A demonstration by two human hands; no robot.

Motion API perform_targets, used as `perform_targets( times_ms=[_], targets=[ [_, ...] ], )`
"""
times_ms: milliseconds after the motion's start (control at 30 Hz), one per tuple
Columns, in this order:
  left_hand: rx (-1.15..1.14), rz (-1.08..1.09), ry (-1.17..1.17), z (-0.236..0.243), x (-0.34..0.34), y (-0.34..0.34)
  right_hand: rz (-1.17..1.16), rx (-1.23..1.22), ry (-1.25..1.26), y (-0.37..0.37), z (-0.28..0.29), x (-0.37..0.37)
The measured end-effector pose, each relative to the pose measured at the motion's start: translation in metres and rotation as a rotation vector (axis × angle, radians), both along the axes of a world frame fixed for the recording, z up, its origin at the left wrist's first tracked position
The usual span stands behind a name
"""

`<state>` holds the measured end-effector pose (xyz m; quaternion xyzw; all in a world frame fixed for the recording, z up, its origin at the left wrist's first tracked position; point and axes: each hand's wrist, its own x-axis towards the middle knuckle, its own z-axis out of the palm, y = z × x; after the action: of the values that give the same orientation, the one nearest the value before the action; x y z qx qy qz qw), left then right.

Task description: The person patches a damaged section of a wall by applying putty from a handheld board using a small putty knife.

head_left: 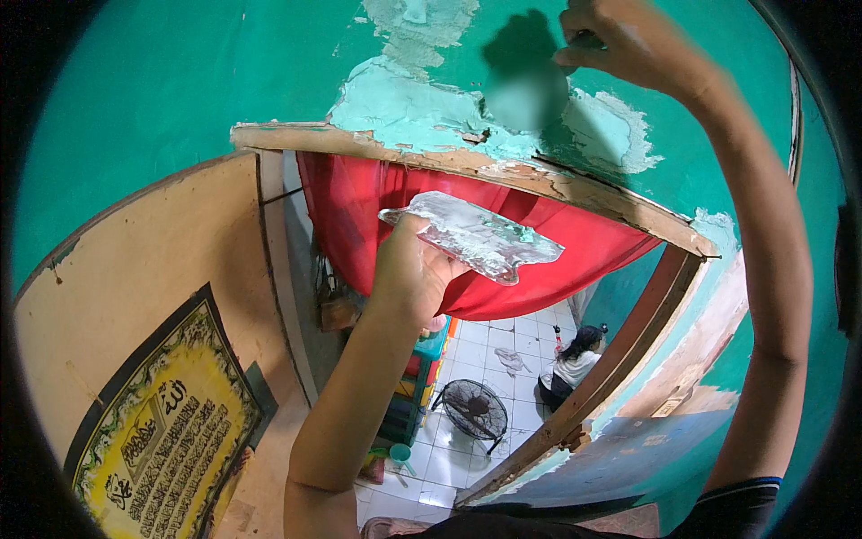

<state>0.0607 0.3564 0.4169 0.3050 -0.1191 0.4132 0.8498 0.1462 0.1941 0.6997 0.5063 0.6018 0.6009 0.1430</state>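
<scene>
My left hand point(417, 269) grips a clear, flat plastic sheet point(480, 229) smeared with whitish putty, holding it below the wooden door lintel point(449, 160). Up at the right, my right hand point(620, 40) is closed around a small dark handle point(588, 40), close to the green wall point(224, 81). The far end of that tool cannot be made out; the area beside it is blurred and shadowed. Pale mint putty point(395, 103) covers the wall above the lintel, with a rough patch point(611, 130) to the right, below my right hand.
A red curtain point(359, 216) hangs in the doorway behind the sheet. Beyond it, a black fan point(474, 409) stands on the white tiled floor point(449, 467), and a person point(575, 364) sits at the right. A yellow poster point(171, 440) hangs on the left panel.
</scene>
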Motion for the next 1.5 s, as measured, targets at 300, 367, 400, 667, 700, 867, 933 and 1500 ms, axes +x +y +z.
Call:
perform_targets(
  times_ms=[300, 367, 400, 667, 700, 867, 933, 1500],
  targets=[
    [0.004, -0.030, -0.020, 0.003, -0.001, -0.004, -0.091, 0.028, 0.480, -0.025, 0.016, 0.054],
    [-0.017, -0.022, -0.004, 0.004, -0.002, -0.005, -0.149, -0.094, 0.592, -0.023, 0.019, 0.065],
    [-0.018, -0.015, -0.001, 0.003, -0.003, -0.004, -0.181, -0.122, 0.731, -0.021, 0.016, 0.064],
    [0.007, 0.011, 0.034, -0.002, -0.007, 0.001, -0.169, -0.319, 1.139, -0.020, -0.005, 0.064],
    [-0.017, 0.012, 0.025, -0.002, -0.007, 0.001, -0.175, -0.323, 1.115, -0.018, -0.005, 0.062],
    [-0.050, 0.027, 0.001, -0.003, -0.008, 0.001, -0.158, -0.238, 1.105, -0.005, -0.018, 0.056],
    [-0.023, 0.018, -0.001, -0.004, -0.006, 0.000, -0.117, -0.201, 1.110, -0.002, -0.027, 0.061],
    [-0.030, -0.002, 0.028, -0.003, 0.002, -0.003, -0.019, -0.094, 0.955, 0.007, -0.058, 0.085]
  ],
)
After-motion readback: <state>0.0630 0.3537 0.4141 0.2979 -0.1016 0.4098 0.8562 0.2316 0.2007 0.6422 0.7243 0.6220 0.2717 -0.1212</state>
